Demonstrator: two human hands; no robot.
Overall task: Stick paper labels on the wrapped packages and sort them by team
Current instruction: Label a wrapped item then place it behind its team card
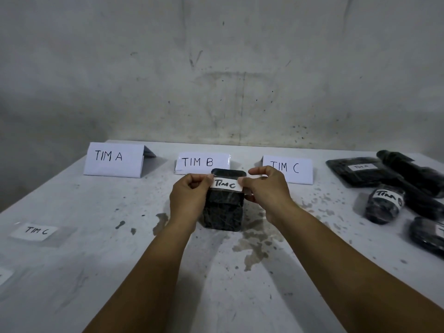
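Standing on the worktop (pixel 96 236) before the "TIM B" sign (pixel 203 163), a black wrapped package (pixel 223 210) is held. A "TIM C" label (pixel 226 184) is pinched against it by the left hand (pixel 189 197) and right hand (pixel 266 188).

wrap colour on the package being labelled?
Black, glossy wrap on the package; head view.

A stained, paint-flecked white worktop (pixel 240 272) stood against a scuffed grey plaster wall (pixel 216 68) marked with dark specks.
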